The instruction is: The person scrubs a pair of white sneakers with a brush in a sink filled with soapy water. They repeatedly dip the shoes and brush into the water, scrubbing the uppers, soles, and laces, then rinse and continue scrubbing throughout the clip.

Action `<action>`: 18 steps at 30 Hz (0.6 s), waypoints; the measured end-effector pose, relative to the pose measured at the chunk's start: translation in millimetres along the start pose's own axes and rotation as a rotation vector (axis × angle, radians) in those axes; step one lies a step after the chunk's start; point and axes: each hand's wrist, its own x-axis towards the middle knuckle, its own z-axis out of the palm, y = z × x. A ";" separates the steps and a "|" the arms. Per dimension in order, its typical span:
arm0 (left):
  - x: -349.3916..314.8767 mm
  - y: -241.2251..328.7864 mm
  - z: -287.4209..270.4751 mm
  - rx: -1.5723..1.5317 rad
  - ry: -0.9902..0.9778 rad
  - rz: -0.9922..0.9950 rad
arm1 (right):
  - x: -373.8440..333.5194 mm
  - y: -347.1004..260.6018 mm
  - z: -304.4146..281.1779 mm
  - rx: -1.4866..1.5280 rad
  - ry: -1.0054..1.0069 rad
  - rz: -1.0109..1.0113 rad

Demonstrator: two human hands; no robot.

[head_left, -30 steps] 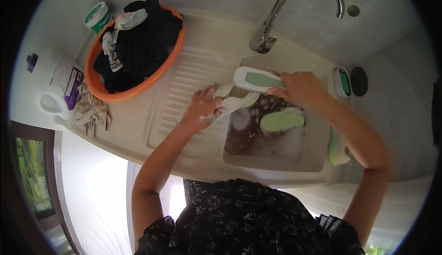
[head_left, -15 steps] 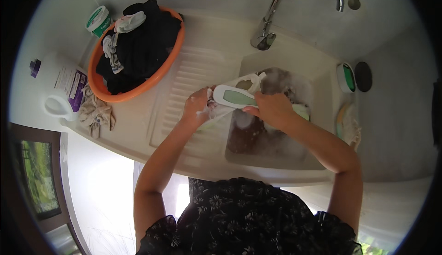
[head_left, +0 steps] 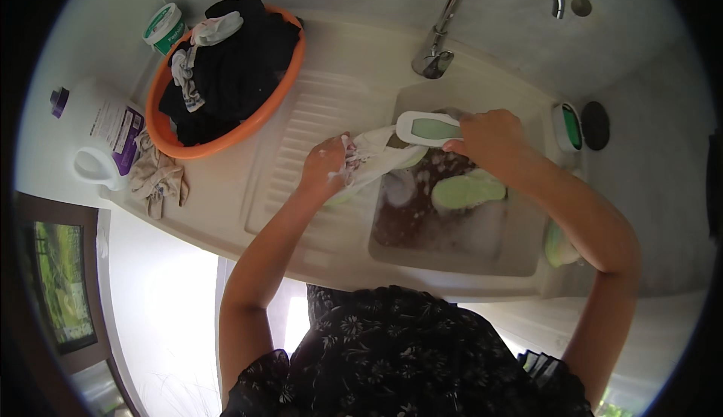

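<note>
My left hand (head_left: pixel 325 167) is closed on a soapy white cloth (head_left: pixel 373 159), long and sock-like, over the edge between the ribbed board and the basin. Suds coat my fingers. My right hand (head_left: pixel 493 142) grips the handle of a scrub brush (head_left: pixel 429 128) with a white body and a pale green inset. The brush head lies against the cloth's far end, its bristles mostly hidden underneath. Below, in the sink basin (head_left: pixel 520 262), brown foamy water surrounds a pale green item (head_left: pixel 468 190) whose kind I cannot make out.
An orange basin (head_left: pixel 280 99) heaped with black clothes (head_left: pixel 233 70) and small pale pieces stands at the left. Beside it are a white jug (head_left: pixel 98 127), a tub (head_left: pixel 164 29) and a crumpled beige cloth (head_left: pixel 158 178). A chrome faucet (head_left: pixel 444 33) arches behind; a soap box (head_left: pixel 567 127) sits right.
My right hand has moved right and slightly away from me with the brush, sliding toward the cloth's far end. More of the cloth and the green item show. My left hand has shifted slightly.
</note>
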 end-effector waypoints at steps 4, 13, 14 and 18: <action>4.8 8.4 -2.2 0.041 -0.039 -0.083 | 6.5 -21.4 10.5 -0.044 0.049 -0.072; 5.1 10.7 -2.4 0.035 -0.007 -0.014 | -18.9 35.2 -27.3 -0.209 0.031 0.170; 5.6 11.6 -0.3 0.016 0.000 -0.013 | -20.5 38.3 -30.2 -0.221 0.005 0.210; 4.8 1.6 6.6 0.110 0.024 0.018 | 4.5 8.3 11.9 -0.053 0.080 -0.009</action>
